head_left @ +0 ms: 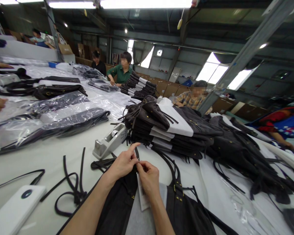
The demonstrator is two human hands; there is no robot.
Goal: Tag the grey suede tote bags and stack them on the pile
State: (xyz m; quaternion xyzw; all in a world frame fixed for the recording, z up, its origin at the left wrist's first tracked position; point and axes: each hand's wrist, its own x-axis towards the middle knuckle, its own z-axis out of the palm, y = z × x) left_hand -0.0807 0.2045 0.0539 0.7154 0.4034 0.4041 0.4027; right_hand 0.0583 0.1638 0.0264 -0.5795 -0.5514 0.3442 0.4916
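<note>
My left hand (124,162) and my right hand (148,176) meet fingertip to fingertip above a dark bag (117,202). Both are closed in a pinch on a thin black strap (137,152), a short piece of which shows between them; the left index finger points outward. Much of the strap is hidden by the fingers. A pale paper sheet (134,222) lies along the bag's middle, and a small white card (142,197) hangs below my right hand. The bag's handle (175,173), with brass-coloured rivets, curves to the right.
Beyond my hands stand a grey tape dispenser (109,143) and a stack of dark bags (171,130) with white paper. Plastic-wrapped bags (51,124) lie left. Loose black straps (74,189) and a white device (17,207) are near the front left. Several people work around the table.
</note>
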